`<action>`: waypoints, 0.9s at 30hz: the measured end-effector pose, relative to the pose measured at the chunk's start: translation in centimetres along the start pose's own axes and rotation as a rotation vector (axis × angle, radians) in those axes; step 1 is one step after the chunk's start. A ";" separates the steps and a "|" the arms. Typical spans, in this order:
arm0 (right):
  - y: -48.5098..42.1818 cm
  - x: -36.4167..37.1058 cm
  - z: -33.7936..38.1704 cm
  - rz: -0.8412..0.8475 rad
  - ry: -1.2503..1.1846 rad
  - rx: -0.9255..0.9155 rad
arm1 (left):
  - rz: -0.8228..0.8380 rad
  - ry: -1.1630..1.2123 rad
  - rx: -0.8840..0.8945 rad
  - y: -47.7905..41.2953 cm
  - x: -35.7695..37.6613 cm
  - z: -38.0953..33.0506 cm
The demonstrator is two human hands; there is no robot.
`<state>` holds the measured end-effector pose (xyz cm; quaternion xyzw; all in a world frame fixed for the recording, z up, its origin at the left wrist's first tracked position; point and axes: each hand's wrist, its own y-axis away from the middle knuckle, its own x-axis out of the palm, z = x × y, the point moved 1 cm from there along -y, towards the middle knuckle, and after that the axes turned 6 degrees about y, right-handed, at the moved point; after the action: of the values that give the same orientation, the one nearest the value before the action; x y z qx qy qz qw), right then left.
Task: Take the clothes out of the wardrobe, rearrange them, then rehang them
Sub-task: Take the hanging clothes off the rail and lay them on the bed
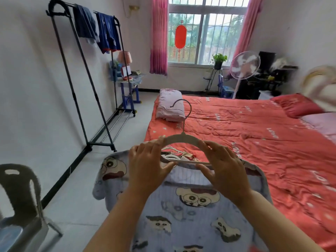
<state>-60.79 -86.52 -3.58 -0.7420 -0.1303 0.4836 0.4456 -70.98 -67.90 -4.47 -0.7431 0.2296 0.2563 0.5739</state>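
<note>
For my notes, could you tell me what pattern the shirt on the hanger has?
The shirt is pale blue with cartoon faces, seen in the head view.

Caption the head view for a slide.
Both hands, left hand and right hand, fit a grey hanger into a blue cartoon-print top.

Open floor [127, 135] runs between clothes rack [87, 73] along the left wall and bed [254, 135] on the right. Rack rail is free left of two hanging blue garments [98, 28]. A dark chair [20, 197] stands at lower left. Folded quilt [171, 106] occupies the bed's far corner.
</note>
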 end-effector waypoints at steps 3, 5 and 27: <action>-1.2 3.3 -2.0 0.012 0.013 0.023 | 0.034 -0.001 0.009 -2.6 3.2 1.4; -1.9 5.6 -3.2 0.013 -0.003 0.029 | 0.066 -0.002 0.004 -4.1 5.1 2.3; -4.2 46.9 -17.9 0.412 -0.337 0.155 | 0.485 -0.028 -0.319 -14.3 40.4 18.7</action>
<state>-21.51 -64.43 -26.04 -0.6257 -0.0114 0.6891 0.3654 -33.21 -48.26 -23.90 -0.7439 0.3493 0.4291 0.3749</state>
